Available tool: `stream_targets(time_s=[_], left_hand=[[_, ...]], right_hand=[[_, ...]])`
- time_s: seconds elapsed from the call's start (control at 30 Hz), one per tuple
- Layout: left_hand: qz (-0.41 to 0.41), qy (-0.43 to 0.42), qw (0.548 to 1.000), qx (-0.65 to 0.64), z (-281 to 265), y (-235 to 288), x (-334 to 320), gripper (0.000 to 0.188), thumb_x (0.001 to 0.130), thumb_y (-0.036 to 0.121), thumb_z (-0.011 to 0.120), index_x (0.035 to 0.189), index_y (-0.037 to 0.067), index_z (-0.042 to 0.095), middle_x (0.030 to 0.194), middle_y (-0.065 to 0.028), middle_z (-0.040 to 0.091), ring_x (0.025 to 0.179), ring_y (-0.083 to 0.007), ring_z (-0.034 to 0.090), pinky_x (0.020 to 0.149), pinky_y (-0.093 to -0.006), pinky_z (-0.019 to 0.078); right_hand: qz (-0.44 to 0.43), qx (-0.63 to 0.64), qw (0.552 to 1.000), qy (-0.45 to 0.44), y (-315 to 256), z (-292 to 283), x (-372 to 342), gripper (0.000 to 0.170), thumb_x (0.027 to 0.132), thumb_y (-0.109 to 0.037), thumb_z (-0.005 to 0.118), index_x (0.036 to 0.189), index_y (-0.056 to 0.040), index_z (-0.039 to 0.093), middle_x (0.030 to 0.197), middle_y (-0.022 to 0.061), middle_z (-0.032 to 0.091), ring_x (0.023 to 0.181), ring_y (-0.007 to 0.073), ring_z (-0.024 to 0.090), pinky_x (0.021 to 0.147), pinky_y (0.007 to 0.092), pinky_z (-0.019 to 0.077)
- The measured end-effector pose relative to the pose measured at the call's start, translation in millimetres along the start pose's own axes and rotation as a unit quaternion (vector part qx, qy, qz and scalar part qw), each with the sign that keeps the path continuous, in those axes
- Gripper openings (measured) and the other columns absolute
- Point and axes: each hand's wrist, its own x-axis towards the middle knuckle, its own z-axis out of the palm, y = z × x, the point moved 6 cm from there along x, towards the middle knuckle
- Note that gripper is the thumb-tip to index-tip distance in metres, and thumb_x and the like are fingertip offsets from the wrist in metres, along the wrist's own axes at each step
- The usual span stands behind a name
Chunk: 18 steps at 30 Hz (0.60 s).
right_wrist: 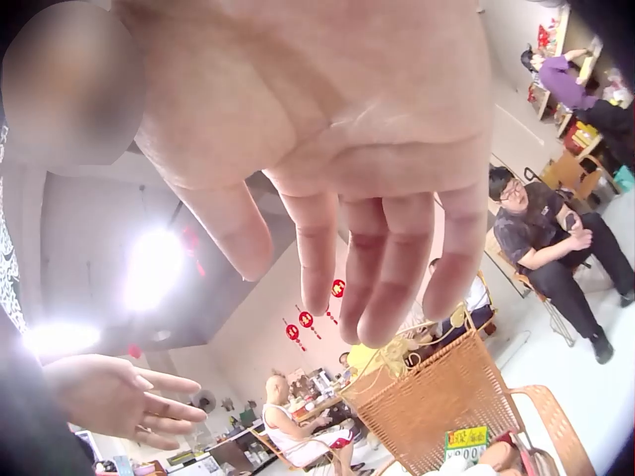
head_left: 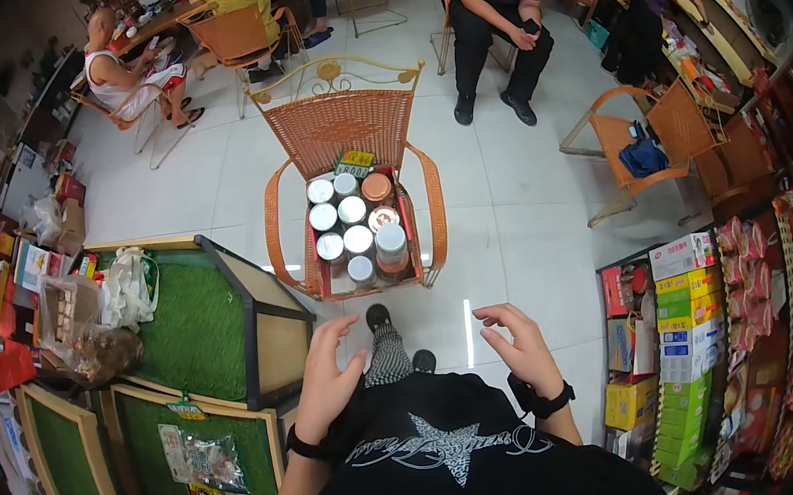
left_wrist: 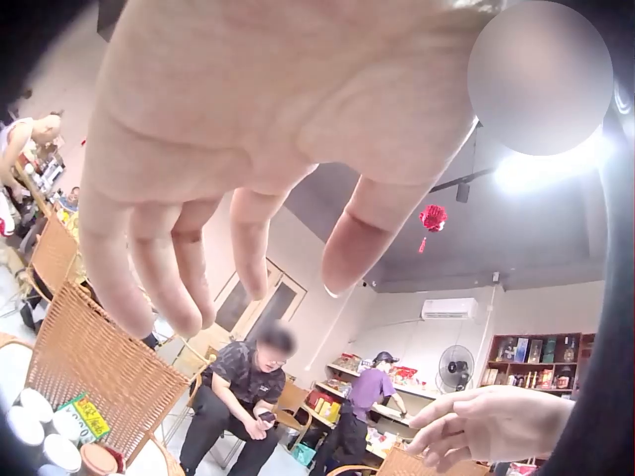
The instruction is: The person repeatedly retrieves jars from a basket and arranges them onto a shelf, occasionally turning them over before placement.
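Note:
Both hands are raised in front of the body, apart, palms facing each other and holding nothing. The left hand [head_left: 330,372] has relaxed, slightly bent fingers; it fills the upper part of the left wrist view [left_wrist: 288,99]. The right hand [head_left: 519,341] is held alike and fills the top of the right wrist view [right_wrist: 337,109]. Beyond them stands a wicker chair [head_left: 339,124] with a red box [head_left: 325,278] on its seat. Several jars with white or silver lids [head_left: 325,218] and some orange-brown lids [head_left: 376,188] fill the box. Behind them is a green and yellow sign [head_left: 354,163].
Green-lined display bins [head_left: 189,317] stand on the left, with plastic bags [head_left: 129,288] on them. Shelves of boxed goods [head_left: 690,315] stand on the right. An empty-armed wicker chair holds a blue bag [head_left: 643,158]. A seated person [head_left: 500,22] and others are farther back.

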Motion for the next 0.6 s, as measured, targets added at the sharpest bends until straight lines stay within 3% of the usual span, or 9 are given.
stream_targets(time_s=[0.23, 0.4, 0.6], left_hand=[[0.007, -0.022, 1.0, -0.012, -10, -7, 76, 0.046, 0.079, 0.007, 0.062, 0.125, 0.004, 0.052, 0.12, -0.0163, 0.052, 0.113, -0.0308, 0.052, 0.098, -0.0383, 0.0401], [0.037, -0.005, 0.998, 0.059, -21, -21, 136, 0.049, 0.078, 0.01, 0.064, 0.124, 0.003, 0.051, 0.121, -0.0179, 0.052, 0.114, -0.035, 0.051, 0.098, -0.0407, 0.0403], [0.038, -0.071, 0.993, 0.091, -4, -67, 193, 0.052, 0.076, 0.012, 0.067, 0.124, 0.002, 0.05, 0.119, -0.018, 0.053, 0.111, -0.0369, 0.052, 0.095, -0.0422, 0.0422]], right_hand=[[-0.008, -0.038, 0.999, 0.002, -6, 4, 71, 0.03, 0.086, -0.012, 0.062, 0.114, -0.002, 0.059, 0.104, 0.0124, 0.063, 0.093, 0.0256, 0.061, 0.084, 0.0351, 0.0479], [0.005, -0.053, 0.999, 0.002, -1, 16, 124, 0.038, 0.086, -0.013, 0.063, 0.121, -0.0025, 0.054, 0.109, 0.0141, 0.061, 0.095, 0.0274, 0.061, 0.085, 0.0364, 0.0484], [0.057, -0.07, 0.995, -0.042, 28, 50, 168, 0.047, 0.086, -0.016, 0.063, 0.129, -0.0033, 0.048, 0.114, 0.0165, 0.059, 0.099, 0.0292, 0.061, 0.087, 0.038, 0.0482]])
